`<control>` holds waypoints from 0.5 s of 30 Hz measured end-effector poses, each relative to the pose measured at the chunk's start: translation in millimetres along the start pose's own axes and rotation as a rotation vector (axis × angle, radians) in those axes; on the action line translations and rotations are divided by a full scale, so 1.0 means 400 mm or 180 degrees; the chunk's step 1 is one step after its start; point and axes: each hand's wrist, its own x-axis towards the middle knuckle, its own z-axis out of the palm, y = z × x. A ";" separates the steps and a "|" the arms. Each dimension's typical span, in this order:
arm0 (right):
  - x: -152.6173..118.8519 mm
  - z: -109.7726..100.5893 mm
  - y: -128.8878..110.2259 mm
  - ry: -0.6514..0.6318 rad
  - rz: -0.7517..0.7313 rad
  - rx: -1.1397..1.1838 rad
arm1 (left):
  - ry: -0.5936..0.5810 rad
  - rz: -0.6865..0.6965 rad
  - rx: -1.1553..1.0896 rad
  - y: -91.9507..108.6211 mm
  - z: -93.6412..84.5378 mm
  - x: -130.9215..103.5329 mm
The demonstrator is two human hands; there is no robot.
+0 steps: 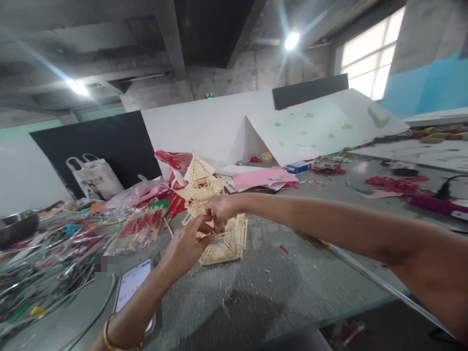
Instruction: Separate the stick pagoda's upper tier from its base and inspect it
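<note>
Bare concrete ceiling beams and two glaring lamps hang over a grey worktable (263, 287) backed by white and black boards. Near the middle of the table stands a small pagoda model (215, 214) built of thin wooden sticks — tiered roofs above, an open railed base below. Both hands meet at its middle tier. The right hand (219, 210) reaches in from the right, fingers curled closed against the sticks there. The left hand (185, 246), a gold bangle (109, 339) on its wrist, comes up from below, fingertips pinched at the same spot, touching the right hand; whether a loose stick lies between them cannot be told. A smartphone (132, 287) lies screen-up under the left forearm. Packets of chopsticks (141, 229) lie just left of the model, with a white tote bag (95, 178) behind.
</note>
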 end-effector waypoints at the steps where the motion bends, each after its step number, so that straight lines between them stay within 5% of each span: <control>1: 0.001 -0.001 0.002 -0.0042 -0.0017 0.0147 | 0.0042 -0.0003 -0.0143 -0.007 0.001 0.005; 6: -0.014 -0.007 -0.010 0.0155 -0.0125 0.0564 | 0.0274 -0.0445 -0.0796 -0.041 -0.006 0.043; 15: -0.060 0.000 -0.063 0.0623 -0.0305 -0.0042 | 0.0453 -0.1055 -0.1409 -0.022 -0.027 0.067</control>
